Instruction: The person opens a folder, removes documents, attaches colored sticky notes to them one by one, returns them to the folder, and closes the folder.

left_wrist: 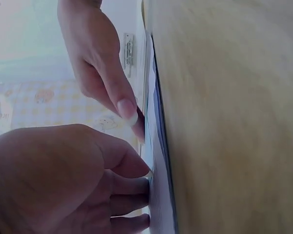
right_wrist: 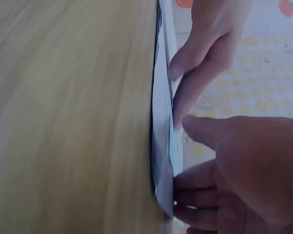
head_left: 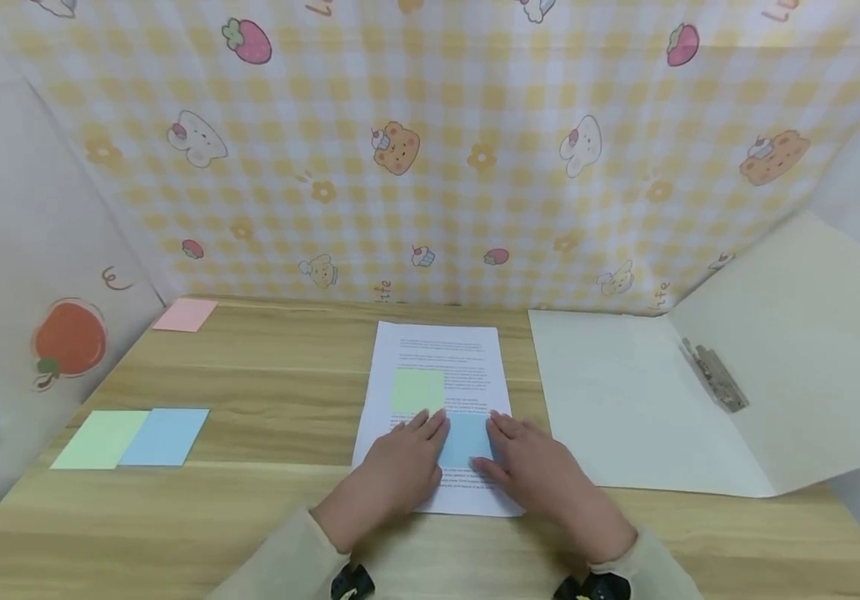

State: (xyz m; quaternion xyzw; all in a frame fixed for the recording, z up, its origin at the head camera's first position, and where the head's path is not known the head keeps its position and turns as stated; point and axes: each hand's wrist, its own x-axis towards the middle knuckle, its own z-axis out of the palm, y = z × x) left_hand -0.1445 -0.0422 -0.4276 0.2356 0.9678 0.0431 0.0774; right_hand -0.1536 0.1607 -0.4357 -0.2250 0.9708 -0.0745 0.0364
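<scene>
A printed sheet of paper [head_left: 445,332] lies on the wooden table in front of me. On it are a green sticky note [head_left: 418,389] and, lower and to the right, a blue sticky note [head_left: 466,442]. My left hand [head_left: 402,465] rests its fingertips at the blue note's left edge. At that note's right edge, my right hand [head_left: 538,468] presses with fairly straight fingers, its thumb lower down. Seen from the side, the left hand [left_wrist: 53,170] and the right hand [right_wrist: 259,161] both touch the paper's surface from above.
Left on the table [head_left: 265,517] lie a green note pad [head_left: 102,439], a blue one [head_left: 165,437] beside it and a pink one [head_left: 186,315] farther back. At right is an opened white folder [head_left: 610,400] with a metal clip [head_left: 718,379]. A patterned cloth [head_left: 437,208] hangs behind.
</scene>
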